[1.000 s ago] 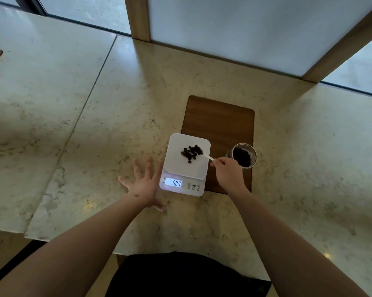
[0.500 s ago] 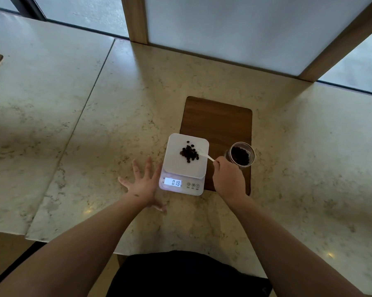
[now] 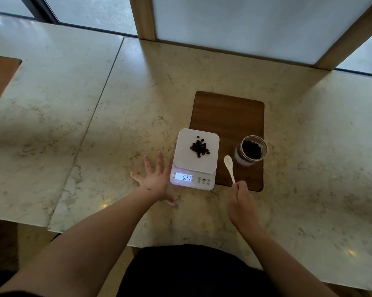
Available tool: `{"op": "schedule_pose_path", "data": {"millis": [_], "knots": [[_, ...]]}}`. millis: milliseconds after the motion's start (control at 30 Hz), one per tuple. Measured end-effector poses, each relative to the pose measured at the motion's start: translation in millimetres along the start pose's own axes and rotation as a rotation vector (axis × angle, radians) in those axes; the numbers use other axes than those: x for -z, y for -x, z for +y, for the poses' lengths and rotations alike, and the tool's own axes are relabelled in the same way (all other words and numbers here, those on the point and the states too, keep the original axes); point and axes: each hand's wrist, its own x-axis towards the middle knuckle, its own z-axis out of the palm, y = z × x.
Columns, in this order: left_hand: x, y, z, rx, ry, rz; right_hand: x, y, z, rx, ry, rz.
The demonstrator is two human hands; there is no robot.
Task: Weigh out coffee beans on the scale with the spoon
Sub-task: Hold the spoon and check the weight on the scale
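Note:
A white digital scale (image 3: 181,161) stands on the marble table, its lit display reading 027. A small heap of dark coffee beans (image 3: 199,148) lies on its platform. To its right a glass jar (image 3: 251,150) holding more beans stands on a brown wooden board (image 3: 228,112). My right hand (image 3: 240,202) grips the end of a white spoon (image 3: 229,168), whose empty bowl sits between the scale and the jar. My left hand (image 3: 156,181) lies flat on the table with fingers spread, touching the scale's left side.
The marble table (image 3: 116,108) has a seam running down its left part and a near edge below my arms. Another wooden board (image 3: 0,76) shows at the far left. A wall panel with wooden posts (image 3: 143,18) rises behind the table.
My right hand has drawn the spoon back from over the scale's platform toward me. The display has risen from 009 to 019 to 027. My left hand has stayed put.

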Motion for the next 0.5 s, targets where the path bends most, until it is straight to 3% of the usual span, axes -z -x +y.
{"op": "schedule_pose_path", "data": {"millis": [500], "knots": [[1,6,4,0.015,-0.042,-0.044,-4,17,2,-0.084,-0.049,-0.035]]}}
